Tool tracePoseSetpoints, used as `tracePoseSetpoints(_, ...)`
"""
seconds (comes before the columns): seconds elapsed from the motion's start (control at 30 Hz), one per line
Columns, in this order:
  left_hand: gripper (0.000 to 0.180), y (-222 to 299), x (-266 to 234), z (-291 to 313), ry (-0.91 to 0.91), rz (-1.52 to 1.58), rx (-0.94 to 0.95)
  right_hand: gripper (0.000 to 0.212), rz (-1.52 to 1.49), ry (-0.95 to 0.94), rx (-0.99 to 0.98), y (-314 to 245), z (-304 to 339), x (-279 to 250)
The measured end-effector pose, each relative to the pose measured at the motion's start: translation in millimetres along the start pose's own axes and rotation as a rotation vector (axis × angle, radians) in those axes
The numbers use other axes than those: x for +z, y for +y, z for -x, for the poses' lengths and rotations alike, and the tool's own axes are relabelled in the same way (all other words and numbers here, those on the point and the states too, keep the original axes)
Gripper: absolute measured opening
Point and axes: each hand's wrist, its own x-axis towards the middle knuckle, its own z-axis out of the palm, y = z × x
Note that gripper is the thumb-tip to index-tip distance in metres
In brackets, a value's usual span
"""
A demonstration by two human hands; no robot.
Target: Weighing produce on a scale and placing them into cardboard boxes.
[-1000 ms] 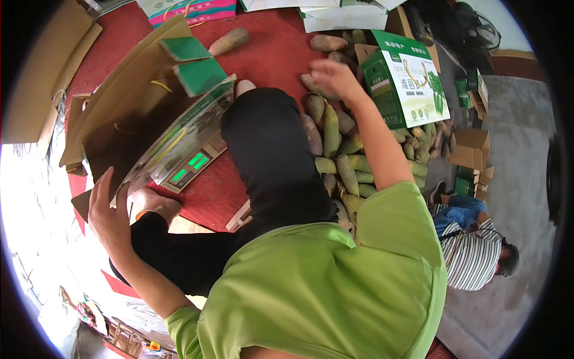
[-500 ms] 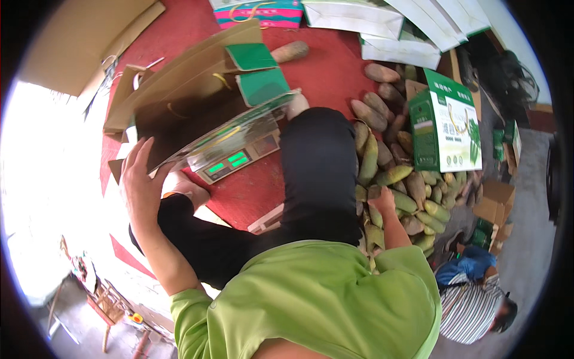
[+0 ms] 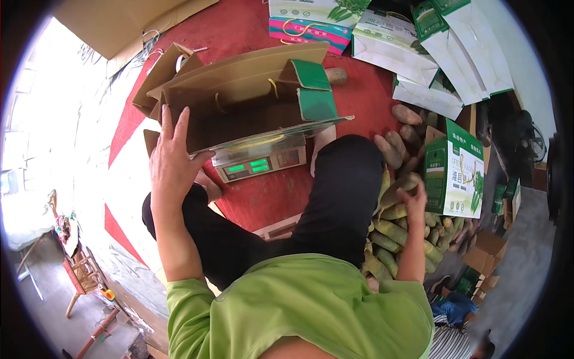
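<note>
An open cardboard carton (image 3: 239, 60) with green end flaps and yellow cord handles stands on a digital scale (image 3: 257, 167) with lit green figures. My left hand (image 3: 170, 161) rests at the carton's near left corner, fingers spread along its edge and thumb pointing inward. To the right of my knee lies a heap of long radishes (image 3: 388, 236), green and some brownish with soil. Over it, my right hand (image 3: 415, 206) has its fingers curled about the end of one long radish (image 3: 396, 192); the palm side is partly hidden.
A green-and-white printed carton (image 3: 460, 170) stands right of the heap. White boxes (image 3: 394, 57) and a pink-and-blue box (image 3: 311, 36) sit at the back on the red mat (image 3: 359, 90). One person (image 3: 454, 323) is at the lower right. A wooden chair (image 3: 81, 272) stands at left.
My right hand has come up from within the heap, now with a radish at its fingers. My left hand stays at the carton's corner. The whole view has shifted.
</note>
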Motion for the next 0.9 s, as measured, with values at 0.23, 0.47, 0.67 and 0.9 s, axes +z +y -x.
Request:
tracePoseSetpoints(0.23,0.096,-7.3,-4.3,4.1,0.041,0.113,0.063,0.068,-0.316,0.111,-0.553,-256.2,-44.6,-24.1)
tracePoseSetpoints(0.47,0.075,-19.3,1.5,5.6,0.1,0.048,0.153,0.059,-0.391,-0.523,-0.793,-397.9,-56.5,88.7)
tracePoseSetpoints(0.67,0.047,-22.5,4.6,4.7,0.13,-0.016,0.195,0.062,0.123,-0.78,-1.023,-387.0,-77.5,260.8)
tracePoseSetpoints(0.9,0.019,-24.5,9.6,2.7,0.123,-0.007,0.254,0.065,0.647,-1.014,-0.862,-367.7,-62.7,329.5)
